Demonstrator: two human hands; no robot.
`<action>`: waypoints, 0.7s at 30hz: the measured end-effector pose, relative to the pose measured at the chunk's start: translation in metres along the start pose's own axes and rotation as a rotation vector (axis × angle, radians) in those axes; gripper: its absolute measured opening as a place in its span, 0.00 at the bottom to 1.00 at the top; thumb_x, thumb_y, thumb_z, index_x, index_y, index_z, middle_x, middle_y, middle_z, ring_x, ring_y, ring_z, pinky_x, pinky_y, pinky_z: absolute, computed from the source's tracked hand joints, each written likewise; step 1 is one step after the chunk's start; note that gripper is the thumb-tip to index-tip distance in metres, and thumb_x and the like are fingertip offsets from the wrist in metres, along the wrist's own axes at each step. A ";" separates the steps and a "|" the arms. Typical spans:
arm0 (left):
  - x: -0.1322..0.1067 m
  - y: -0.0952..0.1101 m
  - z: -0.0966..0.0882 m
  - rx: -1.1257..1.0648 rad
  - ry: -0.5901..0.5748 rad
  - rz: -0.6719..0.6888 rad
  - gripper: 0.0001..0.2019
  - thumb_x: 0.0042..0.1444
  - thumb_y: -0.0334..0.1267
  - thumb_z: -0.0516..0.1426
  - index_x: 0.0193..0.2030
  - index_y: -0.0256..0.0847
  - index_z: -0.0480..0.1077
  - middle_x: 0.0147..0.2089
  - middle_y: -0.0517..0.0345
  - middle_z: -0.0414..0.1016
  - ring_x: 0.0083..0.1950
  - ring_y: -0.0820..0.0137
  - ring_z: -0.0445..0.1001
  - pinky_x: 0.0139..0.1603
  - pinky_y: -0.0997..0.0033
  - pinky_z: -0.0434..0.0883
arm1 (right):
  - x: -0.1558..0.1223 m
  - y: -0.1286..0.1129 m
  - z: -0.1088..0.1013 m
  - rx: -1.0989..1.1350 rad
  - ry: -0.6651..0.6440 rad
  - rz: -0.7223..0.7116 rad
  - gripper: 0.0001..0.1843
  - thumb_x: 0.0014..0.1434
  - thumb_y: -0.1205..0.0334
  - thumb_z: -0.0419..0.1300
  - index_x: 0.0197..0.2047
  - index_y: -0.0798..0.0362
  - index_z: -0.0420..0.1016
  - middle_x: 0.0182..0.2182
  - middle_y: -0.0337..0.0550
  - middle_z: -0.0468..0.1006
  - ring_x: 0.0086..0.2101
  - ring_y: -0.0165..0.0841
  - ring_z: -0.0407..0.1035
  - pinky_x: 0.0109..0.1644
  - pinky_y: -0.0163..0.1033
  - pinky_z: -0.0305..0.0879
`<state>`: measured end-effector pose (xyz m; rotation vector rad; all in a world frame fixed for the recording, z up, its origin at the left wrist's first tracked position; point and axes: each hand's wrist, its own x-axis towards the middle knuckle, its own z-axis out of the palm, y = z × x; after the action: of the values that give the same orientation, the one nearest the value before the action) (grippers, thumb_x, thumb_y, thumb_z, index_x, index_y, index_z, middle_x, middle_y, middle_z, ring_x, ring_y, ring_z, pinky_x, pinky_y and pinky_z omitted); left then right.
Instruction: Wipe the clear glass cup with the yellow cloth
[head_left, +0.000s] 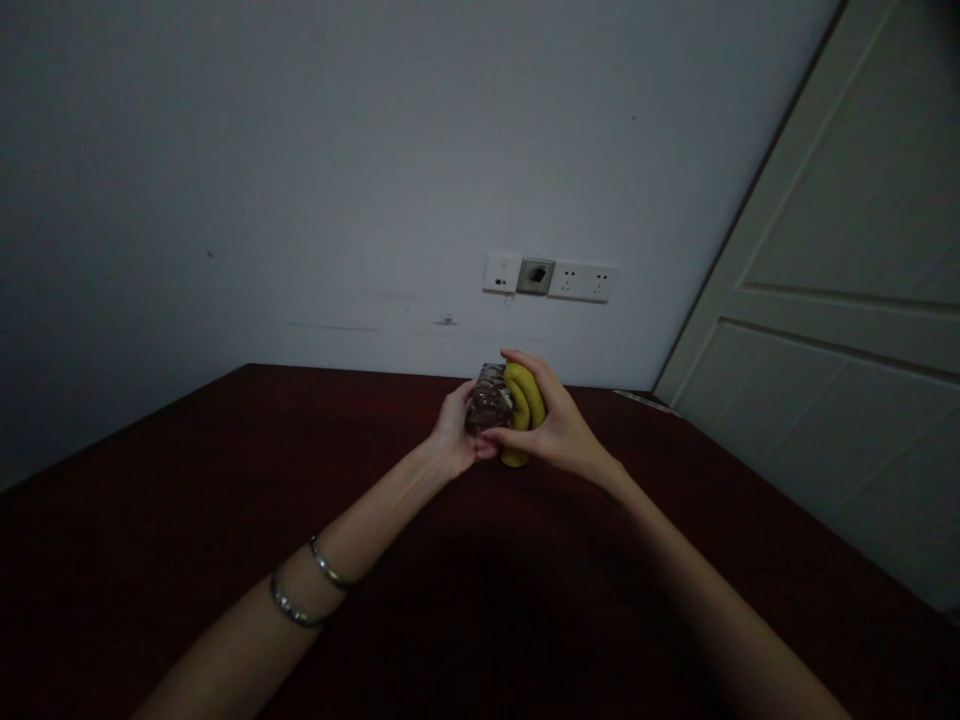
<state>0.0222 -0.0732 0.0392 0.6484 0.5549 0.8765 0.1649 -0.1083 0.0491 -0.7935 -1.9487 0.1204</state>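
Observation:
Over the dark red tabletop (360, 460), my two hands meet near the middle of the view. My left hand (454, 432) is closed around the left and lower side of a clear, shiny, glass-like object (490, 400); its exact kind is hard to make out in the dim light. Pressed against its right side are yellow bananas (525, 398), at least two, curved side by side. My right hand (559, 425) wraps the bananas from the right, and its thumb reaches left across the lower front of the clear object. The lower banana end points down toward the tabletop.
A pale wall (360, 200) rises behind the table's far edge. It carries a row of sockets (581, 282) and a grey-framed outlet (535, 276). At right stands a white panelled door (847, 300). A thin flat strip (645, 402) lies at the far right table edge.

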 end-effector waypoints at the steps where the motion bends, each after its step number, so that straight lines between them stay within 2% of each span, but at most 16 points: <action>1: 0.000 0.001 -0.001 0.052 -0.027 -0.003 0.19 0.60 0.45 0.46 0.24 0.37 0.65 0.15 0.61 0.63 0.09 0.77 0.55 0.08 0.80 0.49 | 0.000 0.001 -0.002 0.005 0.006 0.002 0.44 0.43 0.56 0.71 0.61 0.46 0.58 0.56 0.49 0.65 0.56 0.42 0.62 0.62 0.52 0.58; 3: 0.000 0.002 -0.003 0.190 -0.085 -0.008 0.23 0.62 0.50 0.41 0.27 0.37 0.67 0.15 0.60 0.62 0.10 0.75 0.58 0.08 0.78 0.54 | 0.001 0.003 -0.005 0.037 0.030 0.029 0.43 0.42 0.56 0.72 0.60 0.47 0.60 0.55 0.48 0.66 0.55 0.41 0.63 0.61 0.52 0.59; 5: 0.001 0.003 -0.007 0.318 -0.200 -0.014 0.29 0.62 0.57 0.38 0.31 0.36 0.68 0.17 0.59 0.63 0.13 0.73 0.63 0.09 0.77 0.60 | 0.002 0.004 -0.007 0.111 0.073 0.083 0.42 0.40 0.56 0.72 0.58 0.48 0.62 0.55 0.48 0.68 0.54 0.41 0.65 0.60 0.50 0.60; 8: 0.006 0.005 -0.016 0.423 -0.364 0.069 0.34 0.57 0.66 0.38 0.44 0.37 0.68 0.22 0.59 0.66 0.16 0.73 0.66 0.09 0.76 0.64 | 0.004 0.006 -0.007 0.238 0.151 0.214 0.42 0.38 0.55 0.73 0.56 0.49 0.65 0.52 0.47 0.72 0.50 0.40 0.69 0.57 0.48 0.64; 10: 0.010 0.007 -0.024 0.447 -0.431 0.173 0.39 0.52 0.71 0.41 0.57 0.39 0.60 0.28 0.56 0.70 0.20 0.71 0.69 0.10 0.76 0.66 | 0.005 0.008 -0.006 0.296 0.177 0.330 0.42 0.37 0.54 0.72 0.55 0.51 0.66 0.47 0.46 0.74 0.46 0.39 0.71 0.54 0.47 0.67; 12: 0.014 0.010 -0.032 0.512 -0.454 0.263 0.46 0.48 0.71 0.47 0.67 0.44 0.44 0.40 0.48 0.73 0.26 0.68 0.73 0.12 0.74 0.69 | 0.006 0.011 -0.006 0.347 0.171 0.436 0.42 0.36 0.54 0.72 0.56 0.52 0.66 0.44 0.46 0.76 0.43 0.39 0.72 0.51 0.47 0.69; 14: 0.016 0.014 -0.039 0.641 -0.449 0.334 0.54 0.45 0.65 0.58 0.70 0.48 0.31 0.51 0.39 0.70 0.33 0.64 0.76 0.16 0.73 0.71 | 0.006 0.012 -0.007 0.392 0.163 0.515 0.43 0.37 0.54 0.72 0.57 0.53 0.65 0.43 0.46 0.76 0.43 0.40 0.72 0.50 0.47 0.69; 15: 0.017 0.016 -0.041 0.708 -0.444 0.361 0.57 0.43 0.60 0.62 0.70 0.50 0.30 0.56 0.36 0.66 0.38 0.60 0.77 0.18 0.74 0.72 | 0.006 0.013 -0.007 0.407 0.161 0.545 0.43 0.37 0.54 0.71 0.57 0.53 0.65 0.44 0.47 0.77 0.44 0.41 0.72 0.50 0.47 0.69; 18: 0.019 0.019 -0.046 0.838 -0.410 0.449 0.61 0.36 0.44 0.70 0.70 0.55 0.34 0.65 0.36 0.55 0.50 0.52 0.73 0.27 0.70 0.76 | 0.007 0.013 -0.007 0.418 0.162 0.597 0.42 0.37 0.54 0.71 0.56 0.53 0.67 0.47 0.48 0.76 0.47 0.43 0.71 0.53 0.48 0.68; 21: 0.021 0.018 -0.047 0.905 -0.391 0.552 0.58 0.34 0.36 0.71 0.69 0.55 0.42 0.66 0.40 0.54 0.55 0.51 0.70 0.40 0.59 0.77 | 0.008 0.014 -0.005 0.428 0.148 0.619 0.43 0.35 0.55 0.71 0.55 0.55 0.67 0.48 0.51 0.76 0.48 0.44 0.71 0.54 0.49 0.68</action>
<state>-0.0076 -0.0339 0.0168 1.8184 0.3986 0.9515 0.1737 -0.0945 0.0522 -1.0486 -1.4094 0.7967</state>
